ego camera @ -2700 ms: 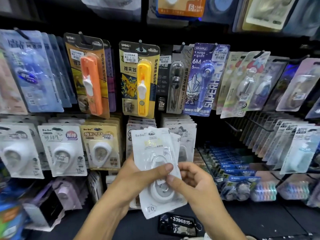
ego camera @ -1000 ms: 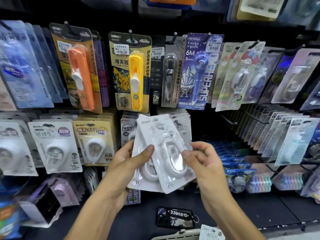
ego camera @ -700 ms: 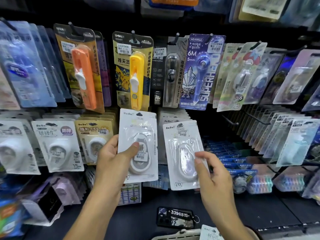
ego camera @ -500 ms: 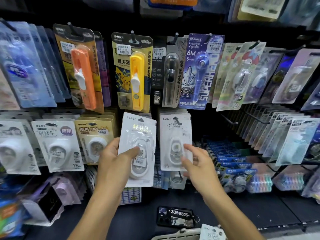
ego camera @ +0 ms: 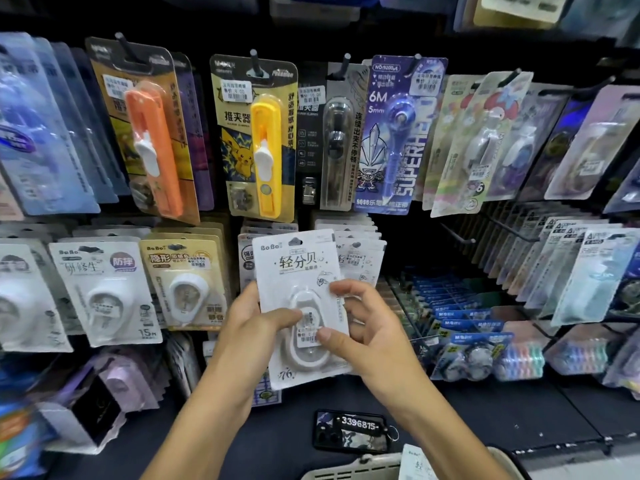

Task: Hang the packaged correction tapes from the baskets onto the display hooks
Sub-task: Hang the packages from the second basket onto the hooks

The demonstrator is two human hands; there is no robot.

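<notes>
1. I held one white correction tape pack (ego camera: 300, 306) in both hands at the centre of the frame, upright with a slight tilt and its printed face toward me.
2. My left hand (ego camera: 251, 332) was clamped on the pack's left edge, the thumb lying across the front of the plastic bubble.
3. My right hand (ego camera: 372, 332) was clamped on the right edge, the thumb pressed on the price sticker low on the bubble and the fingers curled over the edge.
4. The pack's top hole sat in front of the hung white packs (ego camera: 360, 258) in the middle row; I could not tell whether it was on a hook.
5. To the left in the same row hung a gold-backed tape pack (ego camera: 185, 282) and a white one (ego camera: 104, 292) beside it.
6. In the row above hung an orange clip pusher (ego camera: 152, 150), a yellow clip pusher (ego camera: 263, 147) and a purple pen-shaped tape pack (ego camera: 398, 133).
7. A black phone (ego camera: 353, 432) lay flat on the shelf at lower centre.
8. The rim of a beige basket (ego camera: 349, 471) showed at the bottom edge, another white pack (ego camera: 415, 462) standing in it.
</notes>
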